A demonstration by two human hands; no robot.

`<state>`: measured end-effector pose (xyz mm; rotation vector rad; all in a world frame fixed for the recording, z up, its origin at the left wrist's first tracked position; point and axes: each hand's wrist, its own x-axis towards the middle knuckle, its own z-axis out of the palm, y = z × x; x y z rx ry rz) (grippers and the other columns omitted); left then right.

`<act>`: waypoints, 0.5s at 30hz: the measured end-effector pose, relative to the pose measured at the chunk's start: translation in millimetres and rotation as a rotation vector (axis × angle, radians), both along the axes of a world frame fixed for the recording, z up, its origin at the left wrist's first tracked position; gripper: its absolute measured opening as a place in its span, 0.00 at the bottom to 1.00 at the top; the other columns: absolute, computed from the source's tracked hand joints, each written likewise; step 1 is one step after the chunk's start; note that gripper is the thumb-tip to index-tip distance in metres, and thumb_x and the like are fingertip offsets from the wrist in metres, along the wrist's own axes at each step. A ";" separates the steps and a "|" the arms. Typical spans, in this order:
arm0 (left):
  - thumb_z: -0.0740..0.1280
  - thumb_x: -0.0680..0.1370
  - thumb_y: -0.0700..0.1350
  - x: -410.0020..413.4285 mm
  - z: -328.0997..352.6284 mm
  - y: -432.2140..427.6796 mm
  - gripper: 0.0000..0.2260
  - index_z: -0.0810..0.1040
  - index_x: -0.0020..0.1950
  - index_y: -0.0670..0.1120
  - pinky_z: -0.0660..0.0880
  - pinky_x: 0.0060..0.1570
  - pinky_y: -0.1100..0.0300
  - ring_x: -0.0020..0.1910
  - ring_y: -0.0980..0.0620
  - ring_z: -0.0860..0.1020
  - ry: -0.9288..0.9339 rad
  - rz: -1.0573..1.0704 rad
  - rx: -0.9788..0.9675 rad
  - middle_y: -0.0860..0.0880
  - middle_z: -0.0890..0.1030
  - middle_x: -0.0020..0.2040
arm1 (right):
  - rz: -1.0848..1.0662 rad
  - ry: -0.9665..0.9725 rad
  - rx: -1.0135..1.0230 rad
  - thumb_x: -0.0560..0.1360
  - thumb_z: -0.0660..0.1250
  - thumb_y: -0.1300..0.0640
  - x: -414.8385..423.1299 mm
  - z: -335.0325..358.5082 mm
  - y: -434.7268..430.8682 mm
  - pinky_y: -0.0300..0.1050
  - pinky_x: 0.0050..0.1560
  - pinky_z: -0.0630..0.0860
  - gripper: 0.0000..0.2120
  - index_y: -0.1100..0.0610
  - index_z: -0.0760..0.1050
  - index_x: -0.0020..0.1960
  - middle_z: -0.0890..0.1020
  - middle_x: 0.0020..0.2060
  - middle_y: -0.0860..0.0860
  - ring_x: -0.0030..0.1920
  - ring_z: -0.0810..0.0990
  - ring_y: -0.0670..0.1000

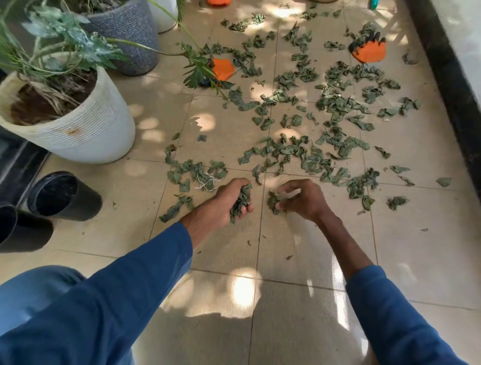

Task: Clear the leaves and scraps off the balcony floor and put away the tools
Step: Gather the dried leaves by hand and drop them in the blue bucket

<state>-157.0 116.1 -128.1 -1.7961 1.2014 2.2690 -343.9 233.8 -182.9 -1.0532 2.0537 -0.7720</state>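
Wilted green leaves (335, 104) lie scattered over the beige floor tiles (299, 260), thickest in the middle and far right. My left hand (229, 200) grips a bunch of leaves (240, 200) in its curled fingers, just above the floor. Beside it my right hand (304, 199) pinches a few more leaves (273, 202) off the tile. A bit of white string (205, 181) lies among leaves just beyond my left hand. Two orange gloves lie further out, one (222, 69) under a plant frond, the other (369, 50) at the far right with leaves on it.
A white ribbed planter (86, 130) and a grey woven pot (130, 28) stand at the left. Two black plastic pots (65, 195) lie on their sides near my left knee. A dark wall base (458, 91) runs along the right edge. Another orange item (218, 2) sits at the top.
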 end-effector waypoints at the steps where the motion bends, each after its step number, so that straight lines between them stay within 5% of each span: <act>1: 0.64 0.80 0.53 -0.2 0.7 0.0 0.13 0.75 0.40 0.46 0.65 0.19 0.66 0.28 0.51 0.75 0.002 0.001 0.000 0.46 0.78 0.31 | 0.056 0.055 0.036 0.63 0.82 0.64 10.1 -5.0 -3.5 0.43 0.48 0.79 0.18 0.53 0.84 0.50 0.83 0.50 0.48 0.49 0.81 0.48; 4: 0.65 0.80 0.53 0.8 2.0 -2.4 0.13 0.75 0.40 0.46 0.65 0.18 0.66 0.27 0.51 0.76 0.009 0.023 -0.003 0.46 0.77 0.32 | 0.121 0.224 0.118 0.66 0.80 0.64 37.8 -28.2 -4.5 0.37 0.43 0.75 0.14 0.54 0.82 0.49 0.81 0.51 0.52 0.48 0.80 0.50; 8: 0.65 0.80 0.52 5.2 4.8 -7.2 0.14 0.75 0.38 0.45 0.65 0.17 0.66 0.27 0.51 0.76 0.014 0.042 -0.009 0.47 0.78 0.31 | 0.091 0.349 0.094 0.72 0.75 0.63 53.6 -36.9 5.0 0.47 0.41 0.81 0.08 0.56 0.79 0.48 0.83 0.46 0.53 0.42 0.82 0.51; 15: 0.65 0.81 0.51 13.2 10.0 -9.8 0.14 0.74 0.38 0.45 0.65 0.16 0.66 0.25 0.52 0.76 0.031 0.073 -0.018 0.48 0.77 0.31 | -0.028 0.209 0.062 0.68 0.79 0.63 24.8 -13.9 14.6 0.30 0.34 0.71 0.12 0.53 0.82 0.48 0.83 0.41 0.46 0.37 0.80 0.40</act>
